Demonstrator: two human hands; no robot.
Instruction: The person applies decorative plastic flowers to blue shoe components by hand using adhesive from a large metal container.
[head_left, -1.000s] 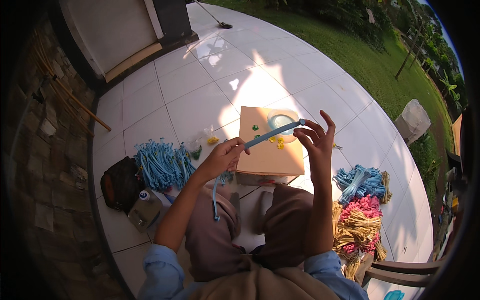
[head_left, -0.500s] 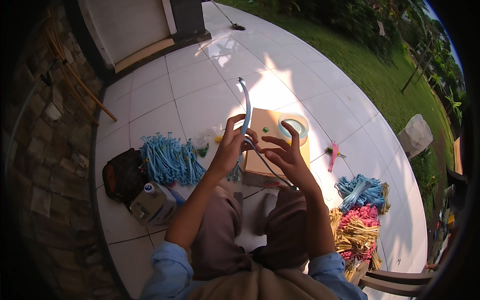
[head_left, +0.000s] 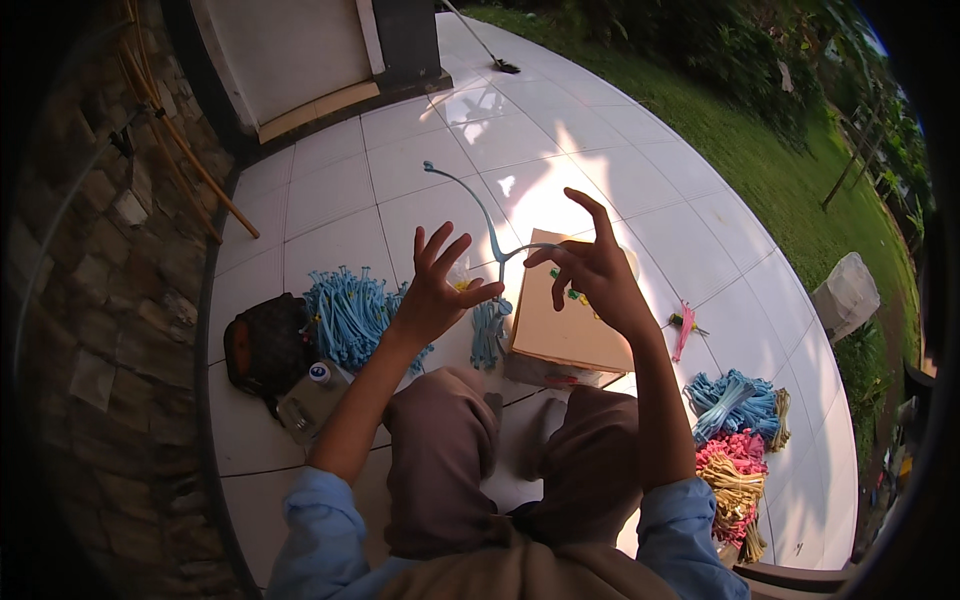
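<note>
A thin light-blue rubbery strip (head_left: 487,212) stretches between my hands above the cardboard box (head_left: 560,325). It forks near its middle, and one long curved tail rises free to a thick, rolled-looking end. My left hand (head_left: 432,288) pinches the short lower branch between thumb and forefinger, its other fingers spread. My right hand (head_left: 605,275) holds the branch running right, its forefinger raised; the exact grip is partly hidden by the fingers. Small green and yellow bits lie on the box under my right hand. Similar blue strips (head_left: 488,330) lie beside the box.
A blue heap of strips (head_left: 350,315), a dark bag (head_left: 265,345) and a plastic jug (head_left: 312,400) are at left. Blue bundles (head_left: 735,400), pink and gold bundles (head_left: 735,480), and a pink strip (head_left: 683,335) by a green-handled tool lie right. A broom (head_left: 505,67) stands beyond.
My hands have moved apart, my right hand rising. The strip has gone from one upright length to a fork drawn out between them. The view has shifted slightly.
</note>
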